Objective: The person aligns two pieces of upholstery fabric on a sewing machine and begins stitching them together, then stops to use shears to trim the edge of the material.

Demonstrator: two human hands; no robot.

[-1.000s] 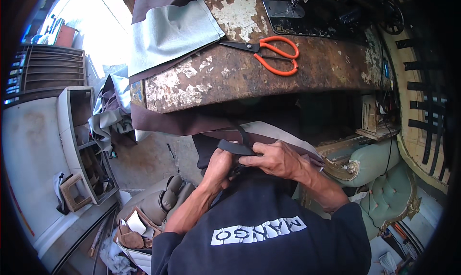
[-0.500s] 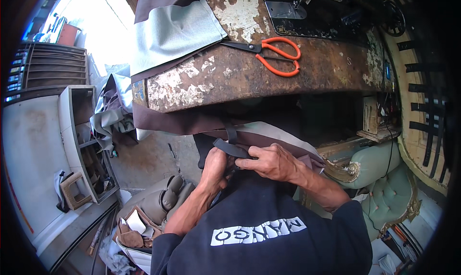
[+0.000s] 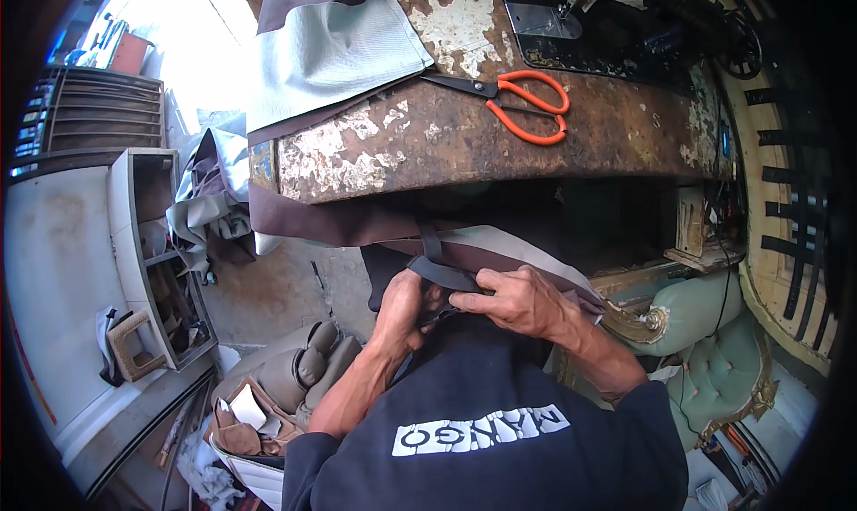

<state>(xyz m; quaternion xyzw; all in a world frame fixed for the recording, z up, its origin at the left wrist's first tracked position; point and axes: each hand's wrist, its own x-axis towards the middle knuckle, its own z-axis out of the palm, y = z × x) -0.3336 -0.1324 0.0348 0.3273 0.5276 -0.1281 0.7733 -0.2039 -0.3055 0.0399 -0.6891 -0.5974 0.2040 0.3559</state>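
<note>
Hands: two, nearly together above the lap.
Left hand [image 3: 402, 310]: curled at the strap's left end; its fingertips are hidden, so I cannot tell whether it grips.
Right hand [image 3: 522, 301]: thumb and fingers pinched on the strap.
Strap [image 3: 444, 277]: one dark strip visible, spanning the two hands; a dark upright length shows just ahead of it.
Cloth: two visible stretches, the lower cloth [image 3: 330, 224] just ahead of the hands, the upper cloth [image 3: 330, 56] farther ahead and left; whether they join, I cannot tell.
Table [image 3: 446, 158]: one, ahead of both hands.
Scissors [image 3: 527, 109]: one pair, orange-handled, ahead of the right hand.
Sewing machine [image 3: 607, 47]: one, beyond the scissors.
Armchair [image 3: 719, 368]: one, green, right of the right hand.
Since one second ago: the upright length has shifted from the right fingertips toward the left hand; the scissors stay put on the table.
</note>
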